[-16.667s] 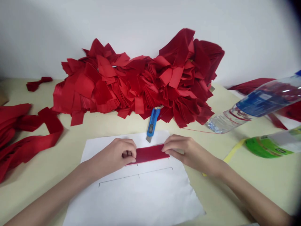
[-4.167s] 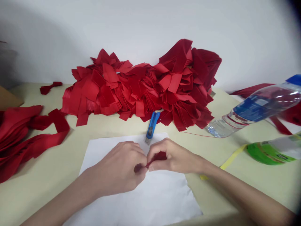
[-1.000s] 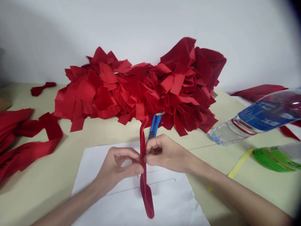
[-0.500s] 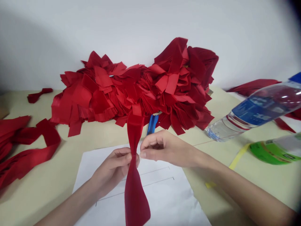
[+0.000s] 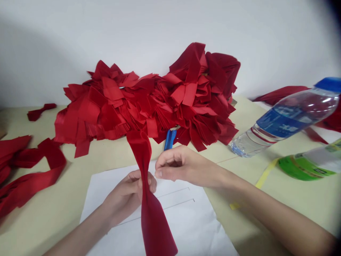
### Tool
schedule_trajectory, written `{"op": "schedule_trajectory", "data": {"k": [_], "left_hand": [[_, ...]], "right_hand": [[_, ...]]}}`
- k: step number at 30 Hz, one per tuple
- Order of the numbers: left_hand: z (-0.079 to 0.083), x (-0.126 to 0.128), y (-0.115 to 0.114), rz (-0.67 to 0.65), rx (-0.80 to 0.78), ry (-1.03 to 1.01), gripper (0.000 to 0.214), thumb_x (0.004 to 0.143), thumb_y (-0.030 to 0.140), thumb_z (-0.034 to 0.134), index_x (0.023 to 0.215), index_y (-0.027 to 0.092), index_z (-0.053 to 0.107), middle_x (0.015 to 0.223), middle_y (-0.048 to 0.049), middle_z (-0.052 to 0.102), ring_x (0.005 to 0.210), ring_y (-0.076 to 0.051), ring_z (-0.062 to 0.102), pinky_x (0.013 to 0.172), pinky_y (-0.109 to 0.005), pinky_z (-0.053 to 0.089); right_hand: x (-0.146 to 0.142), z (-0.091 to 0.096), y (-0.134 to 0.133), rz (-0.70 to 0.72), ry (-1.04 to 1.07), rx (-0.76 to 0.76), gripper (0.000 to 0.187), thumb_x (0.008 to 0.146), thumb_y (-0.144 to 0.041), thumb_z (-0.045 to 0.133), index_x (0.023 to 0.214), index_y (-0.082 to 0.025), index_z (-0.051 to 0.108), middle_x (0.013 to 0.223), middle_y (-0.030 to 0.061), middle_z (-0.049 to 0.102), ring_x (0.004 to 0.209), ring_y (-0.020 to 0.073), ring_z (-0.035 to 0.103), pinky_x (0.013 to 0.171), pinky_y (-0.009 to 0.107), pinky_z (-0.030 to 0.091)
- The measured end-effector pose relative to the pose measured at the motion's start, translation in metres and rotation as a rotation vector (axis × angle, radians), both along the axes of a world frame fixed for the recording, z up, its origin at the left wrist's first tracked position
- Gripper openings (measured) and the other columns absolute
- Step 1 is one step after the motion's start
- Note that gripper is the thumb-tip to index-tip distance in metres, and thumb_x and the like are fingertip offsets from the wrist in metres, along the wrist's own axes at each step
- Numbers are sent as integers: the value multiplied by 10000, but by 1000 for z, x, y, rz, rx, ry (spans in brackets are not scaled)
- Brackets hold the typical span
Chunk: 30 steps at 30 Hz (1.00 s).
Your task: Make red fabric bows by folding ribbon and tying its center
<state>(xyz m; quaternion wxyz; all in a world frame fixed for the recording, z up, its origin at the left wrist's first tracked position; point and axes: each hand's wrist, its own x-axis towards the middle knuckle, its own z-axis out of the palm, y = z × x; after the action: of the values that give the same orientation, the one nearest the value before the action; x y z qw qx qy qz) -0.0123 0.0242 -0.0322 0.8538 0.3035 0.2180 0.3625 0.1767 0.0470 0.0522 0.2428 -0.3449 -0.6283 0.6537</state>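
Observation:
Pinched at its gathered waist, a red velvet ribbon (image 5: 158,222) hangs from my left hand (image 5: 127,190), folded into a bow shape. Its upper loop spreads above the fingers and its wide lower part drops toward me. Close by on the right, my right hand (image 5: 183,165) has thumb and forefinger pressed together. Whatever lies in that pinch is too small to make out. A thin reddish thread (image 5: 226,160) runs over the table and passes out of sight behind my right wrist. Under both hands lies a white paper sheet (image 5: 186,227) with ruled lines.
A large heap of red ribbon pieces (image 5: 106,113) lies along the wall, with a blue tool handle (image 5: 169,139) sticking out. More red ribbon (image 5: 48,177) is at left. On the right are a water bottle (image 5: 277,122), a green-labelled bottle (image 5: 301,167) and a yellow strip (image 5: 266,174).
The ribbon has tilted, its top swinging left and its lower end swinging right. My right hand stays pinched beside it. The whole view has shifted slightly.

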Motion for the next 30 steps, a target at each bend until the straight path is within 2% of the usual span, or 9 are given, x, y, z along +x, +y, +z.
{"op": "schedule_trajectory", "data": {"k": [4,12,17,24,30], "left_hand": [[-1,0,0,18,4,-5,93,766,230,666,699,172,638,635,11,539,604,-99,431,611,-249,313],[-2,-2,0,16,32,33,121,778,257,655,688,177,648,629,4,560,591,-105,429,606,-251,307],[-3,-3,0,23,33,50,132,777,262,654,681,171,654,626,1,564,591,-106,423,603,-254,305],[-2,-3,0,22,23,42,129,766,246,665,661,173,653,631,7,577,595,-102,421,599,-252,297],[0,-2,-2,-33,36,68,132,758,222,660,640,166,641,600,7,589,581,-103,418,593,-251,289]], "right_hand": [[3,-2,1,-5,-19,56,120,808,-207,592,727,-129,632,600,-43,566,503,33,448,456,163,309],[4,5,-1,-68,-42,45,114,803,-183,593,713,-115,610,578,-50,493,519,37,380,465,176,273],[3,5,0,-45,8,55,120,816,-186,577,716,-127,610,583,-46,507,514,36,406,469,170,288],[10,0,3,37,-208,93,130,801,-246,585,734,-134,588,583,-53,446,503,46,323,439,192,232],[12,-9,5,96,-232,47,168,790,-299,600,745,-138,592,593,-48,444,521,52,343,465,196,266]]}}
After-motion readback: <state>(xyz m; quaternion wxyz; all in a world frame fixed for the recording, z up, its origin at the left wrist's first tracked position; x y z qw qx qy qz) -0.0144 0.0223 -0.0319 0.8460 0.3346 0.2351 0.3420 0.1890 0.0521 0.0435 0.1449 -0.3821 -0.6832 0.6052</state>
